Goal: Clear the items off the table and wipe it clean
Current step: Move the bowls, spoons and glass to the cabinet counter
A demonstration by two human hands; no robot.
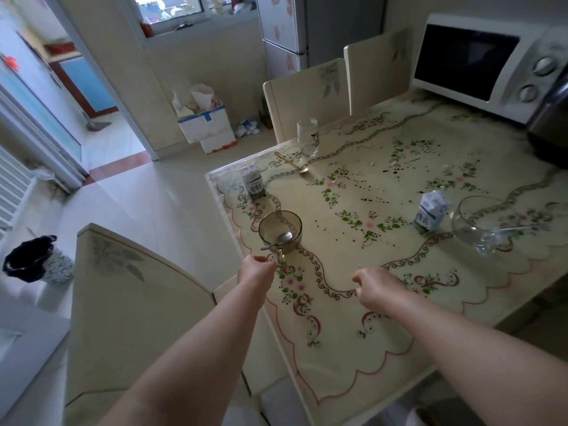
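My left hand (256,269) pinches the spoon handle (278,256) beside the smoky glass bowl (280,230); my right hand (376,285) curls closed, empty, over the glossy floral tabletop (353,318).

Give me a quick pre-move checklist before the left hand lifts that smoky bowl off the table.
1. Left hand at the smoky bowl: ok, beside its near side, at the handle.
2. Firm grip on the handle: cannot tell, fingers hidden.
3. Spoon secure: not ok, loose inside the bowl, may slide if tilted.
4. Right hand free to support: ok, curled, apparently holding nothing.
5. Space around the bowl: ok, nearest milk carton stands apart.
6. Table ready for wiping: not ok, items and dark spots remain.
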